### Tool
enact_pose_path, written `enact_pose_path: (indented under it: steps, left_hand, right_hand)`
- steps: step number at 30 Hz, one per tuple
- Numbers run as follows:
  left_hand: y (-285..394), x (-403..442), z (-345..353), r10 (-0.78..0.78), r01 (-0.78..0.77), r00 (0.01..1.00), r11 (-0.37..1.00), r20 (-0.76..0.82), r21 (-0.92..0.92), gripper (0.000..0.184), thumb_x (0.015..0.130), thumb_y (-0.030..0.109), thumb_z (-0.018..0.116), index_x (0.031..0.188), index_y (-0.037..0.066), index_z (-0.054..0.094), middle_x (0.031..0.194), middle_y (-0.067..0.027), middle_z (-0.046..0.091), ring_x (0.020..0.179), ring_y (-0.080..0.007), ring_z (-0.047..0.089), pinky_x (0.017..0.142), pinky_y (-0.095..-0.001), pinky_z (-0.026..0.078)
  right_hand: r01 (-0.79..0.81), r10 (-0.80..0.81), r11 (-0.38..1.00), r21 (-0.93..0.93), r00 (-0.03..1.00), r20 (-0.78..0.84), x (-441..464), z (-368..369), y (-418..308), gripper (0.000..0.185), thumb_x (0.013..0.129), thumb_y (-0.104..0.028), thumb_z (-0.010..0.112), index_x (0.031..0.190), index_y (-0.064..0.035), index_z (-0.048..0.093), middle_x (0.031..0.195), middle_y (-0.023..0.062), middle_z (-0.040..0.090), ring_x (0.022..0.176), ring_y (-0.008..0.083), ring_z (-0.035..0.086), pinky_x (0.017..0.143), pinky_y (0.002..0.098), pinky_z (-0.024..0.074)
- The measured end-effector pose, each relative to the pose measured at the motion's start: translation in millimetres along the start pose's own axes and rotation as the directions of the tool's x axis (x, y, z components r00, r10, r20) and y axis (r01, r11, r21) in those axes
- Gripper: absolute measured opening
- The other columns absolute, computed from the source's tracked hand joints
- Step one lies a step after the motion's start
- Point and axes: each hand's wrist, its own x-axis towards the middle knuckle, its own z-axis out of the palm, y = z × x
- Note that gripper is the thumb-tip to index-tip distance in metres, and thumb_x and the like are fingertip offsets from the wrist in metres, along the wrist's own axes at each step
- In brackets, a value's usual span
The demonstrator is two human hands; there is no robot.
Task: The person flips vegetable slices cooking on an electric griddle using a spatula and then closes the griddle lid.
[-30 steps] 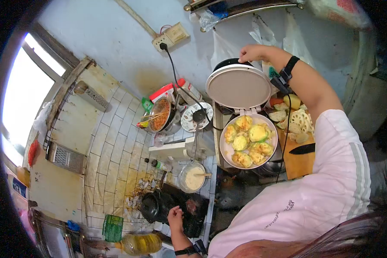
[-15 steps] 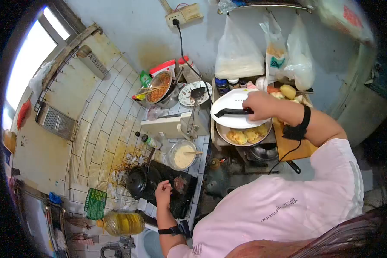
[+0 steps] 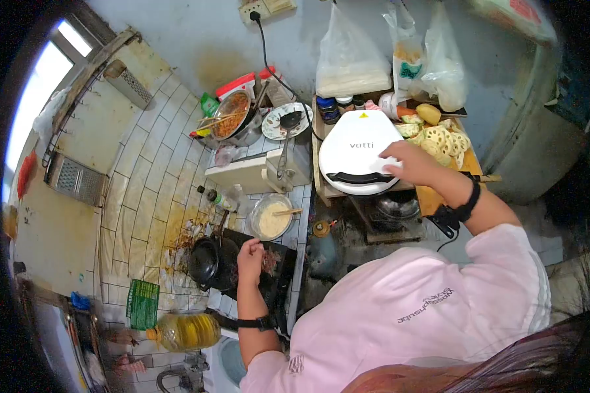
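A white electric griddle [image 3: 357,144] with a black front handle stands with its lid down, so the food inside is hidden. My right hand [image 3: 410,164] is over the right side of the lid, beside the handle. Its fingers are partly spread and not wrapped round the handle. My left hand [image 3: 250,259] hovers over the black stove top, near a dark pan [image 3: 205,262]; its fingers are curled in and nothing shows in them. A bowl of pale batter [image 3: 269,217] with chopsticks in it stands just beyond my left hand.
Sliced lotus root [image 3: 442,141] and a potato [image 3: 429,114] lie right of the griddle on a cutting board [image 3: 432,200]. At the back are a pan of reddish food [image 3: 233,118] and a plate [image 3: 275,124] with a black spatula. An oil jug [image 3: 190,332] stands front left.
The griddle lid, half raised before over yellowish food, is now down. My right hand has let go of its handle. My left hand stays over the stove, and the view has shifted slightly.
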Motion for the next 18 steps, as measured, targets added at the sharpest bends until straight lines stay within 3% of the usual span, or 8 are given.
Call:
enact_pose_path:
  steps: [2, 4, 6, 8, 10, 12, 16, 18]
  left_hand:
    - [1.2, 13.9, 7.4, 0.009, -0.008, 1.0, 1.0, 0.015, -0.017, 0.026, 0.083, 0.005, 0.053, 0.109, 0.001, 0.054, 0.082, -0.0032, 0.058, 0.068, -0.0096, 0.052, 0.058, -0.0223, 0.042]
    - [14.2, 24.1, 16.9, -0.013, 0.013, 1.0, 0.999, 0.009, -0.037, 0.028, 0.084, 0.006, 0.053, 0.112, 0.002, 0.053, 0.082, -0.0033, 0.058, 0.069, -0.0099, 0.052, 0.058, -0.0232, 0.043]
    - [22.6, 39.7, 21.6, 0.035, -0.036, 0.999, 0.998, 0.023, 0.044, 0.03, 0.085, 0.008, 0.053, 0.114, 0.003, 0.051, 0.082, -0.0035, 0.058, 0.07, -0.01, 0.053, 0.058, -0.0236, 0.043]
    - [33.2, 54.8, 28.8, 0.029, -0.028, 1.0, 0.999, 0.013, -0.025, 0.029, 0.085, 0.009, 0.054, 0.113, 0.003, 0.052, 0.081, -0.0042, 0.058, 0.07, -0.0106, 0.054, 0.058, -0.0234, 0.043]
    - [45.3, 69.0, 36.5, 0.036, -0.035, 0.998, 0.999, 0.049, -0.027, 0.03, 0.085, 0.01, 0.054, 0.114, 0.003, 0.05, 0.082, -0.0048, 0.058, 0.07, -0.011, 0.054, 0.057, -0.0234, 0.043]
    - [47.8, 90.7, 45.4, 0.028, -0.026, 0.999, 0.997, 0.032, -0.074, 0.031, 0.085, 0.01, 0.054, 0.115, 0.004, 0.05, 0.083, -0.0052, 0.058, 0.07, -0.011, 0.054, 0.056, -0.0239, 0.043]
    - [75.5, 122.4, 64.2, -0.013, 0.014, 1.0, 0.983, 0.004, -0.183, 0.032, 0.086, 0.011, 0.053, 0.117, 0.005, 0.047, 0.087, -0.0066, 0.058, 0.07, -0.0114, 0.056, 0.056, -0.0248, 0.043]
    - [87.7, 135.0, 73.7, -0.002, -0.009, 0.999, 0.98, -0.054, -0.198, 0.034, 0.086, 0.012, 0.053, 0.119, 0.006, 0.046, 0.087, -0.0069, 0.059, 0.07, -0.0131, 0.056, 0.055, -0.0245, 0.043]
  right_hand:
    - [-0.24, 0.245, 0.964, 0.117, 0.969, -0.036, -17.2, -21.7, 1.9, 0.025, 0.078, -0.019, 0.061, 0.096, -0.0019, 0.063, 0.092, 0.0126, 0.063, 0.082, 0.0249, 0.06, 0.074, 0.0336, 0.0473]
    - [-0.281, 0.34, 0.929, 0.242, 0.907, -0.249, -42.3, -32.8, 12.6, 0.02, 0.081, -0.014, 0.06, 0.095, 0.0007, 0.063, 0.085, 0.0095, 0.064, 0.075, 0.018, 0.06, 0.069, 0.0285, 0.0476]
    - [-0.316, 0.419, 0.894, 0.319, 0.843, -0.337, -70.0, -46.9, 28.4, 0.018, 0.083, -0.012, 0.058, 0.095, 0.0018, 0.062, 0.081, 0.0056, 0.063, 0.075, 0.0134, 0.059, 0.069, 0.0264, 0.0472]
    - [-0.321, 0.46, 0.881, 0.348, 0.756, -0.465, -103.3, -46.8, 65.2, 0.017, 0.085, -0.012, 0.057, 0.095, 0.0009, 0.062, 0.078, 0.0038, 0.061, 0.069, 0.0101, 0.056, 0.062, 0.0236, 0.0461]
    - [-0.414, 0.62, 0.763, 0.496, 0.686, -0.381, -122.8, -62.9, 63.3, 0.015, 0.086, -0.012, 0.056, 0.094, -0.0005, 0.062, 0.075, 0.0029, 0.061, 0.062, 0.0074, 0.054, 0.055, 0.0206, 0.043]
    - [-0.424, 0.641, 0.752, 0.504, 0.65, -0.409, -140.2, -68.1, 78.4, 0.014, 0.087, -0.012, 0.055, 0.093, -0.0018, 0.062, 0.072, 0.0022, 0.06, 0.059, 0.0054, 0.052, 0.051, 0.0186, 0.0394]
    - [-0.428, 0.673, 0.72, 0.546, 0.624, -0.398, -156.7, -78.8, 105.9, 0.013, 0.087, -0.012, 0.055, 0.091, -0.0022, 0.062, 0.072, 0.0025, 0.06, 0.06, 0.0071, 0.054, 0.053, 0.0195, 0.0415]
    - [-0.417, 0.649, 0.75, 0.513, 0.613, -0.45, -165.1, -74.5, 135.9, 0.012, 0.087, -0.013, 0.056, 0.093, -0.0045, 0.063, 0.071, 0.0026, 0.06, 0.065, 0.0099, 0.058, 0.06, 0.0208, 0.0458]
